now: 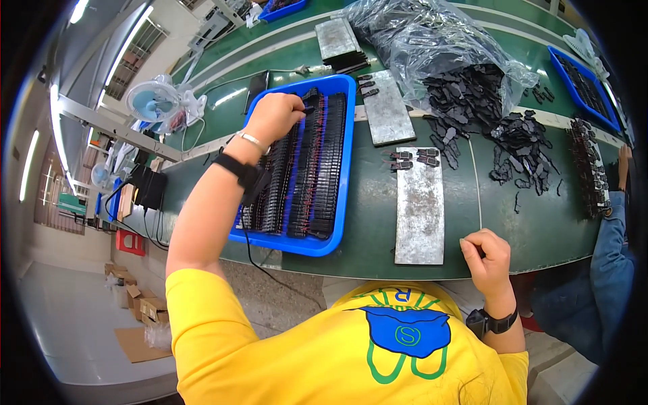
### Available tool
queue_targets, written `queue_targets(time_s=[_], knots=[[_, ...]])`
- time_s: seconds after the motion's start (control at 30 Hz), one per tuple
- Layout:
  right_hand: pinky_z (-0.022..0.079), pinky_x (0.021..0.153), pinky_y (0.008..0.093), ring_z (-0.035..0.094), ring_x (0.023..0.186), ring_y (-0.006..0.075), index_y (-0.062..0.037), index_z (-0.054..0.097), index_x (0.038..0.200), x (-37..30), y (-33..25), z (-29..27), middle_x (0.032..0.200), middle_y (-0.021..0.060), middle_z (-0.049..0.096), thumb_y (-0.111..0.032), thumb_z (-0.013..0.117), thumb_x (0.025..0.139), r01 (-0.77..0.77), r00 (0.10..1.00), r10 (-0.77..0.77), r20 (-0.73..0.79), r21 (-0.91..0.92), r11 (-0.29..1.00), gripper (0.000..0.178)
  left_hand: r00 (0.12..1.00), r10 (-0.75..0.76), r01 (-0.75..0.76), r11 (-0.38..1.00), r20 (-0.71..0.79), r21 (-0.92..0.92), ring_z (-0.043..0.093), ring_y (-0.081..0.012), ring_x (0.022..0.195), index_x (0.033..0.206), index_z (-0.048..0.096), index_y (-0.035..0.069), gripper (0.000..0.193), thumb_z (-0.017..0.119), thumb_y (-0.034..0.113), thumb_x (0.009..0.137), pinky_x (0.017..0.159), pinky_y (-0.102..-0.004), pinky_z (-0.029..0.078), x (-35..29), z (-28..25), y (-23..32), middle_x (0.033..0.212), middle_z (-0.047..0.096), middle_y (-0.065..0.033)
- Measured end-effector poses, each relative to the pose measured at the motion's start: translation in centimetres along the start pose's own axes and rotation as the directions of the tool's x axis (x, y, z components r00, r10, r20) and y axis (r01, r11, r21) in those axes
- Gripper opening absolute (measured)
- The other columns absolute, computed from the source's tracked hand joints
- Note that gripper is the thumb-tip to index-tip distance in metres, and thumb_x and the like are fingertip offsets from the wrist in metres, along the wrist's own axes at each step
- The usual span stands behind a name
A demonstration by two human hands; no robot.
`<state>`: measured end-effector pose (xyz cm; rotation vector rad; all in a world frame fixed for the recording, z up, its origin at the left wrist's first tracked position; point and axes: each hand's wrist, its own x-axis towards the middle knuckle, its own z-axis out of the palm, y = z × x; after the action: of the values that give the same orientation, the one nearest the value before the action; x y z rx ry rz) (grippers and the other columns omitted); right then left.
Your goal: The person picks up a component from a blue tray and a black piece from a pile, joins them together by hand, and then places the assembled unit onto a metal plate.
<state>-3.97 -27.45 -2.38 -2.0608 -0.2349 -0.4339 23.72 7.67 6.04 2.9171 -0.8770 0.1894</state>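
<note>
My left hand (275,116) reaches over the far part of a blue tray (349,145), its fingers pinched together at the tops of the black parts. What lies between the fingertips is too small to make out. Packed rows of small black parts (327,162) with red wires fill the tray. My right hand (487,255) is curled closed at the table's near edge, with nothing seen in it. Left of that hand lies a worn metal plate (420,216), with several small black pieces (426,157) on its far end.
A second metal plate (387,111) and a stack of plates (337,39) lie farther back. Loose black flat pieces (523,148) spill from a clear plastic bag (432,34). Another blue tray (586,91) stands far right, near a co-worker's sleeve (611,256). A dark cable (260,266) hangs from my left wrist.
</note>
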Motion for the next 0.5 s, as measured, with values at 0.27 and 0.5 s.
queue_targets(time_s=[0.27,0.5], knots=[[0.036,0.049,0.0282,0.048,0.052,0.0172,0.0002,0.059,0.074,0.5,0.1,0.2,0.063,0.0075,0.053,0.000,0.065,0.079,-0.012,1.000,0.012,-0.006,-0.002,1.000,0.008,0.997,-0.041,0.023,0.971,0.069,0.239,0.065,-0.0333,0.081,0.087,0.071,0.012,0.014,0.069,0.022,0.076,0.075,-0.0421,0.051,5.1,4.0,-3.5,0.084,0.068,-0.0139],[0.036,0.049,0.0273,0.048,0.052,0.0165,0.0003,0.060,0.074,0.3,0.3,0.2,0.063,0.0072,0.053,-0.001,0.066,0.079,-0.046,0.999,0.046,0.006,0.001,0.999,0.008,0.995,-0.090,0.076,0.971,0.052,0.226,0.065,-0.0343,0.082,0.086,0.071,0.011,0.015,0.069,0.023,0.077,0.075,-0.0429,0.051,5.3,4.1,-3.2,0.084,0.068,-0.0146]])
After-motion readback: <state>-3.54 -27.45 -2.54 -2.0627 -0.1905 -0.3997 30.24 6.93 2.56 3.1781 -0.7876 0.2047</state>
